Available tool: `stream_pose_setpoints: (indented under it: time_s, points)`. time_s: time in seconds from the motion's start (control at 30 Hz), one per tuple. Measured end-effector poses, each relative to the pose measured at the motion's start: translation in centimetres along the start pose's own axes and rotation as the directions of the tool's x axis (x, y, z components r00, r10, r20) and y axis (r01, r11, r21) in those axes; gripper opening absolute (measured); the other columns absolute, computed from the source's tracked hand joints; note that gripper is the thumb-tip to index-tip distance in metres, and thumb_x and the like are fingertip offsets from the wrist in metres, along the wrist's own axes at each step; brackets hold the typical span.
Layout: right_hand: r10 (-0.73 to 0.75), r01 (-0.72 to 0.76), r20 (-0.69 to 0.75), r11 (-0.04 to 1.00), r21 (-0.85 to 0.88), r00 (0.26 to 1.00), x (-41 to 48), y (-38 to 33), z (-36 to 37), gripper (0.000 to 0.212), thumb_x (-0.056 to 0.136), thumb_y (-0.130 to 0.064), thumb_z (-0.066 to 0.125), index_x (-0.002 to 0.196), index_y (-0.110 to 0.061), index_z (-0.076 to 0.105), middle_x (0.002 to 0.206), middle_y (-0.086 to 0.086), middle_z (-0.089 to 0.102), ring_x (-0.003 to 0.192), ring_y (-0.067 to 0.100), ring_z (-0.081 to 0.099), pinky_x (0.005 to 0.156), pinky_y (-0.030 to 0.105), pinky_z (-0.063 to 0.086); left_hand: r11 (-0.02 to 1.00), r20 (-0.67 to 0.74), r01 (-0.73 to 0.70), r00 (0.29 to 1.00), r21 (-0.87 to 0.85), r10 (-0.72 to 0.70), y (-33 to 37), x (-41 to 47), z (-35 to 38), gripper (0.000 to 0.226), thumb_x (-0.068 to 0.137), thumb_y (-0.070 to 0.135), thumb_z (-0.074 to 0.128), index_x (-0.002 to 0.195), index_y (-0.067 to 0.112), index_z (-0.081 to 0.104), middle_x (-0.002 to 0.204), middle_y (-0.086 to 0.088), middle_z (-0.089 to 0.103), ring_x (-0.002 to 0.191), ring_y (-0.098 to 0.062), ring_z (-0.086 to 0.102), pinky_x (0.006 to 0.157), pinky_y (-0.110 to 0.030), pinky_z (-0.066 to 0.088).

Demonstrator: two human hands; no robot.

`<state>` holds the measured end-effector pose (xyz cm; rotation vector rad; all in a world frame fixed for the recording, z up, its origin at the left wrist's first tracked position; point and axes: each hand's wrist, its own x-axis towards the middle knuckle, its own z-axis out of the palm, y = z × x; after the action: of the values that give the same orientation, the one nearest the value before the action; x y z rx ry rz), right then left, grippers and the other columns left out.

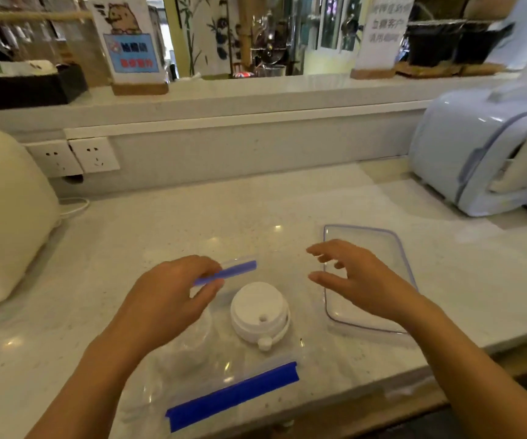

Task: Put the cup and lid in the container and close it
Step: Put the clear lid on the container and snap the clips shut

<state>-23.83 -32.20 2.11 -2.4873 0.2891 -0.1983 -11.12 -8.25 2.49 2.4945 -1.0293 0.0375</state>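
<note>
Plastic dominates the speckled, glossy stone counter (192,223): a clear rectangular container (224,369) with blue latch flaps sits at the near edge, its walls so transparent that they are hard to trace. Inside it, toward the right, lies the round white lid (257,312), smooth and domed, with a small hole and a little plug tab hanging at its front. To the left of the lid, faint curved glints suggest the clear cup (192,337), though the left forearm covers much of it and its outline cannot be made out with certainty.

The left hand (167,299) has its thumb and fingers closed lightly around the far blue flap (227,272) (a narrow, ridged strip) of the container. The right hand (357,277) hovers with fingers spread and curled, gripping nothing, above the container cover (392,245), a flat clear rectangle with rounded corners and a thin blue seal line, lying on the counter just right of the container. Its near corner is hidden by the right wrist. The near blue flap (233,397) juts over the counter edge.
</note>
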Motion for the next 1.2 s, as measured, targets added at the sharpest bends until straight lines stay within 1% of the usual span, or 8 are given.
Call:
stream_pose_setpoints:
  time_s: [0.17,0.3,0.4,0.67,0.87,1.0,1.1,1.2]
  points:
    - [0.212,-0.208,-0.172,0.977,0.036,0.962,-3.7,4.9,-1.2,0.049,0.082,-0.037,0.060,0.126,-0.024,0.045,0.136,0.000,0.045,0.121,0.016,0.044,0.104,0.035,0.036,0.960,-0.003,-0.236,0.971,-0.153,0.239,5.1,6.8,1.9,0.024,0.087,0.038,0.052,0.103,0.024,0.063,0.102,0.008,0.066,0.089,-0.009,0.059,0.081,-0.029,0.049]
    - [0.442,-0.443,-0.126,0.896,0.021,0.888,-6.8,9.1,-0.6,0.072,0.077,-0.045,0.063,0.137,-0.025,0.029,0.147,0.001,0.031,0.134,0.021,0.030,0.112,0.045,0.025,0.937,0.154,-0.293,0.934,-0.191,0.324,8.6,12.7,6.0,0.029,0.087,0.035,0.054,0.110,0.019,0.060,0.115,-0.002,0.063,0.098,-0.014,0.055,0.086,-0.030,0.045]
    - [0.501,-0.495,-0.106,0.866,0.076,0.859,-8.8,11.1,0.4,0.079,0.070,-0.049,0.067,0.135,-0.028,0.028,0.140,0.000,0.039,0.127,0.022,0.038,0.106,0.048,0.034,0.943,0.280,-0.301,0.901,-0.144,0.331,10.4,16.5,9.7,0.042,0.086,0.036,0.056,0.122,0.014,0.053,0.129,-0.008,0.056,0.112,-0.021,0.052,0.089,-0.030,0.039]
    - [0.543,-0.519,-0.267,0.840,0.159,0.796,-10.5,12.7,3.1,0.078,0.063,-0.055,0.066,0.129,-0.035,0.029,0.128,-0.011,0.044,0.119,0.009,0.038,0.102,0.031,0.020,0.994,0.544,-0.097,0.832,-0.048,0.108,11.4,23.3,17.1,0.086,0.081,0.037,0.064,0.143,0.001,0.016,0.154,-0.017,0.020,0.139,-0.029,0.025,0.113,-0.038,0.023]
    - [0.540,-0.492,-0.305,0.841,0.225,0.784,-10.5,12.9,3.2,0.069,0.061,-0.053,0.068,0.121,-0.040,0.036,0.116,-0.019,0.048,0.107,0.001,0.034,0.095,0.026,0.017,0.963,0.620,0.144,0.784,-0.227,0.029,11.3,23.8,18.4,0.060,0.075,0.018,0.073,0.124,-0.002,0.045,0.131,-0.022,0.049,0.118,-0.033,0.047,0.095,-0.037,0.040]
    - [0.532,-0.465,-0.245,0.839,0.282,0.811,-10.5,13.4,2.7,0.066,0.056,-0.048,0.075,0.108,-0.057,0.036,0.103,-0.032,0.045,0.104,-0.002,0.036,0.093,0.022,0.028,0.664,0.648,0.509,0.760,-0.547,-0.049,12.4,24.0,16.6,0.045,0.074,0.004,0.071,0.114,0.007,0.051,0.128,-0.013,0.043,0.116,-0.029,0.044,0.089,-0.037,0.037]
    - [0.523,-0.388,-0.282,0.822,0.416,0.804,-10.6,13.3,1.7,0.065,0.054,-0.036,0.082,0.095,-0.065,0.041,0.096,-0.046,0.048,0.097,-0.018,0.048,0.078,-0.002,0.038,0.302,0.601,0.595,0.795,-0.745,-0.084,13.4,24.2,14.6,0.034,0.077,-0.013,0.059,0.106,0.005,0.053,0.090,-0.016,0.051,0.074,-0.021,0.054,0.059,-0.034,0.054]
    - [0.493,-0.300,-0.366,0.830,0.471,0.789,-9.9,13.0,0.4,0.076,0.052,-0.037,0.083,0.111,-0.056,0.039,0.110,-0.038,0.046,0.105,-0.008,0.049,0.084,0.008,0.039,0.073,0.629,0.633,0.774,-0.771,-0.068,13.6,23.8,11.4,0.009,0.083,-0.004,0.057,0.092,-0.005,0.056,0.075,-0.012,0.054,0.052,-0.016,0.062,0.044,-0.019,0.053]
